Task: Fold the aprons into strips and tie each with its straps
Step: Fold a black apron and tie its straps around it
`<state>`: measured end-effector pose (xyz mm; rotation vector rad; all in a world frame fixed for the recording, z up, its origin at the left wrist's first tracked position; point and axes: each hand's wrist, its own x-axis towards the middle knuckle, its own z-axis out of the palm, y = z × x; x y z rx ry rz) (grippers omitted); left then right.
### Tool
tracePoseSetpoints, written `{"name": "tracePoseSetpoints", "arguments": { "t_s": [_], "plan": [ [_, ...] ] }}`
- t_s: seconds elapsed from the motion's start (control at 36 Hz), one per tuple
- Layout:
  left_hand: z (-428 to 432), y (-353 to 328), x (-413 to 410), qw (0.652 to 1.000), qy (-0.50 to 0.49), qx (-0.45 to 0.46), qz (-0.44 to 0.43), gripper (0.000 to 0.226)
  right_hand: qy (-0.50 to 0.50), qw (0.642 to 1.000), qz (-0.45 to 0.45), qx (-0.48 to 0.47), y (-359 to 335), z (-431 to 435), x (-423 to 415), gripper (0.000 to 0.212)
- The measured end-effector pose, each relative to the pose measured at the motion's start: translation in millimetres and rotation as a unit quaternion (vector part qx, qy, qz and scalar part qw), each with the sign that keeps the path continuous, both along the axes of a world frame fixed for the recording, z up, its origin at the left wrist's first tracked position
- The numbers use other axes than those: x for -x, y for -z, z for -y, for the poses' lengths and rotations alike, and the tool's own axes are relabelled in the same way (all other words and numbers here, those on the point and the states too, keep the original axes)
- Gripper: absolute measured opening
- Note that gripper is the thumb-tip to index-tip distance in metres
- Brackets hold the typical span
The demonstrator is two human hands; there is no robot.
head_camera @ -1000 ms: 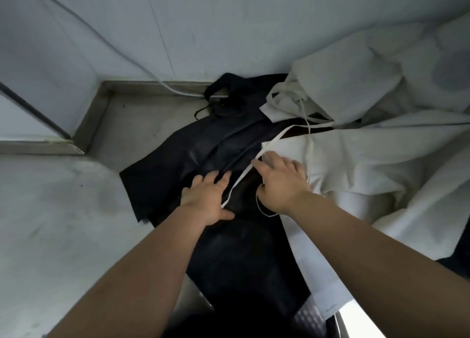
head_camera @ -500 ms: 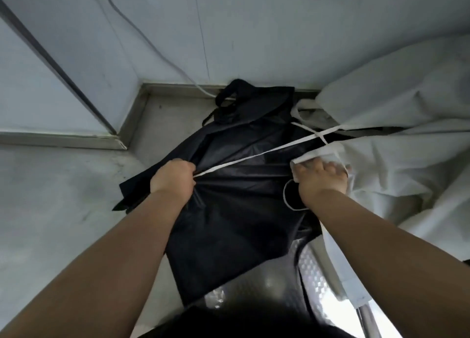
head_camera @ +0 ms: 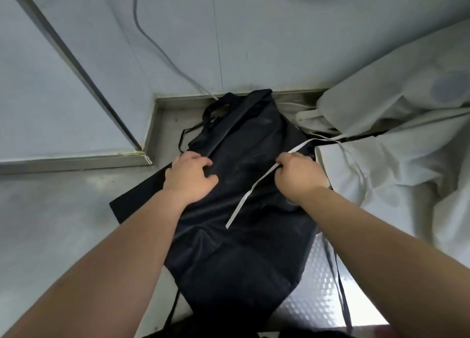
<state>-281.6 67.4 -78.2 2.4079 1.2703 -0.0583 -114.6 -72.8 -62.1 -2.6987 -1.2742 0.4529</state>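
1. Closest in, the black apron (head_camera: pixel 241 248) lies lengthwise on the steel counter (head_camera: pixel 63 223).
2. At the black apron's left edge, the left hand (head_camera: pixel 189 176) has its fingers curled, gripping a fold of the dark cloth.
3. At its right edge, the right hand (head_camera: pixel 298 176) is closed tight round a white strap (head_camera: pixel 244 200), whose loose end trails down across the black apron.
4. Right of the black apron, white aprons (head_camera: pixel 381 164) sit heaped, touching it.
5. Beyond the black apron's far end, a cable (head_camera: pixel 157 50) runs down the wall.
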Motion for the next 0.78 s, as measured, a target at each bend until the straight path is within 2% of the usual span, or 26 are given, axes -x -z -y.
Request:
{"name": "tracePoseSetpoints", "arguments": {
  "t_s": [0.06, 0.14, 0.19, 0.33, 0.42, 0.47, 0.53, 0.64, 0.69, 0.78],
  "plan": [
    [-8, 6, 1, 1.000, -0.012, -0.015, 0.017, 0.057, -0.027, 0.998, -0.033, -0.055, 3, -10, 11, 0.039],
    [-19, 15, 3, 0.999, -0.029, 0.004, -0.043, 0.078, -0.040, 0.991, -0.066, -0.109, 9, -22, 23, 0.042],
    [-28, 24, 4, 0.996, -0.042, 0.029, -0.069, 0.086, -0.033, 0.989, -0.092, -0.113, 16, -29, 29, 0.045],
    [-47, 47, 17, 0.990, -0.051, 0.125, -0.046, 0.095, -0.025, 0.990, -0.116, -0.081, 25, -44, 37, 0.051],
    [-51, 53, 27, 0.993, -0.011, 0.110, -0.043, 0.082, -0.017, 0.990, -0.130, -0.042, 25, -56, 37, 0.057],
    [-47, 50, 29, 0.993, -0.002, 0.118, 0.023, 0.063, -0.007, 0.989, -0.147, -0.032, 23, -63, 36, 0.063],
    [-42, 41, 31, 0.980, -0.005, 0.177, 0.094, 0.052, -0.013, 0.988, -0.150, -0.030, 20, -76, 36, 0.073],
    [-35, 26, 41, 0.965, 0.039, 0.251, 0.068, 0.050, -0.119, 0.991, -0.031, 0.043, 6, -104, 36, 0.097],
    [-36, 22, 49, 0.966, 0.052, 0.244, 0.060, 0.051, -0.171, 0.980, 0.023, 0.102, 3, -116, 39, 0.091],
    [-39, 20, 64, 0.969, 0.031, 0.235, 0.062, 0.048, -0.214, 0.957, 0.062, 0.187, 9, -124, 50, 0.062]
  ]
}}
